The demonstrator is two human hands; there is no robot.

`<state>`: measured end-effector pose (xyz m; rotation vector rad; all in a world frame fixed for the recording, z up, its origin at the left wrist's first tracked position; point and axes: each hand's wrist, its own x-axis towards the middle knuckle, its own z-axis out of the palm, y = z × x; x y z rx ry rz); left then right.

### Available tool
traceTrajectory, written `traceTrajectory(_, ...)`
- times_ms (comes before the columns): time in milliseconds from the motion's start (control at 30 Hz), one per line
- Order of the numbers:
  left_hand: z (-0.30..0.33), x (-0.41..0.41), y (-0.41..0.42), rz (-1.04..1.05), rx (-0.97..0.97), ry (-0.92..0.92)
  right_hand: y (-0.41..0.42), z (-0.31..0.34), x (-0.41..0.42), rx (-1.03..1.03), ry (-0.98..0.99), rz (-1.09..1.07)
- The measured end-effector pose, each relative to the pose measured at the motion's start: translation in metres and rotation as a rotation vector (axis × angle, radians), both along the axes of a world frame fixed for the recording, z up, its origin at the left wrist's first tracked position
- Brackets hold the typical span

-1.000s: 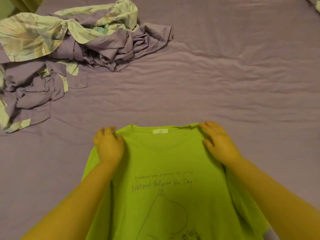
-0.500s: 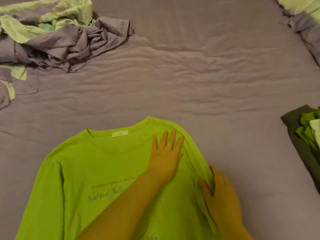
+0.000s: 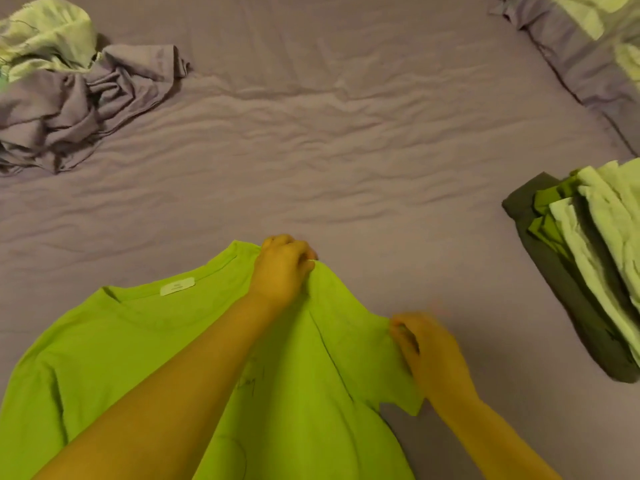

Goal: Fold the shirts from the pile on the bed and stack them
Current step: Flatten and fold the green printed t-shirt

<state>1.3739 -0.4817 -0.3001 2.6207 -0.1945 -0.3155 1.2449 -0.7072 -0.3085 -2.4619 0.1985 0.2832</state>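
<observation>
We see a lime-green shirt (image 3: pixel 145 348) spread face up on the purple sheet of the bed (image 3: pixel 346 140), at the near edge of the view, its collar turned away from us and a small pale label (image 3: pixel 177 286) showing inside the neckline. Dark handwritten print runs across the chest, mostly hidden under the forearm.

The left hand (image 3: pixel 282 268) reaches across the shirt and has its fingers curled round the fabric at the far shoulder, bunching it into a small raised peak. The right hand (image 3: pixel 429 351) pinches the outer edge of the short sleeve on that same side, fingers bent round the cloth; this hand is slightly blurred. Between the 2 hands a crease runs down the shirt along the sleeve seam.

To the right, well apart from the shirt, lies a stack of folded clothes (image 3: pixel 585 265), a dark garment at the bottom with green and pale green ones above. At the far left sits a crumpled pile of purple and pale green fabric (image 3: pixel 72 98). More purple and pale bedding (image 3: pixel 588 46) lies in the far right corner.
</observation>
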Motion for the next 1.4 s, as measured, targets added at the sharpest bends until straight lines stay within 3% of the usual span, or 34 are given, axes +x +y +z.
traceTrajectory(133,0.006,0.008,-0.014,0.283,-0.124,-0.033,-0.023,0.003,0.053,0.01,-0.08,-0.18)
traceTrajectory(333,-0.002,0.0,-0.024,0.171,0.185,-0.002,-0.024,-0.004,0.047,-0.115,0.065,-0.166)
traceTrajectory(500,0.008,0.031,-0.031,0.288,0.073,-0.071,-0.032,0.007,0.083,0.139,-0.085,-0.33)
traceTrajectory(567,0.011,0.04,-0.04,0.334,0.033,-0.09,-0.035,0.011,0.105,0.1,-0.098,-0.332)
traceTrajectory(667,0.004,0.036,-0.044,0.363,0.128,-0.102,-0.039,0.012,0.115,-0.214,-0.07,-0.274)
traceTrajectory(733,-0.004,0.017,-0.043,0.305,0.196,-0.14,-0.031,0.015,0.108,-0.348,-0.165,-0.188)
traceTrajectory(867,-0.017,-0.041,-0.038,0.108,0.196,-0.294,0.006,0.004,0.071,-0.454,-0.311,0.211)
traceTrajectory(933,-0.025,-0.068,-0.028,0.017,0.315,-0.207,0.015,-0.007,0.051,-0.514,-0.211,0.356)
traceTrajectory(1033,-0.031,-0.093,-0.004,-0.038,0.394,-0.093,0.016,-0.008,0.04,-0.597,-0.045,0.343)
traceTrajectory(1167,-0.018,-0.121,0.026,-0.101,0.434,-0.031,0.058,0.014,0.035,-0.562,0.09,0.342)
traceTrajectory(1400,-0.001,-0.184,0.098,0.023,0.37,0.129,0.178,0.026,-0.021,-0.52,0.025,0.717)
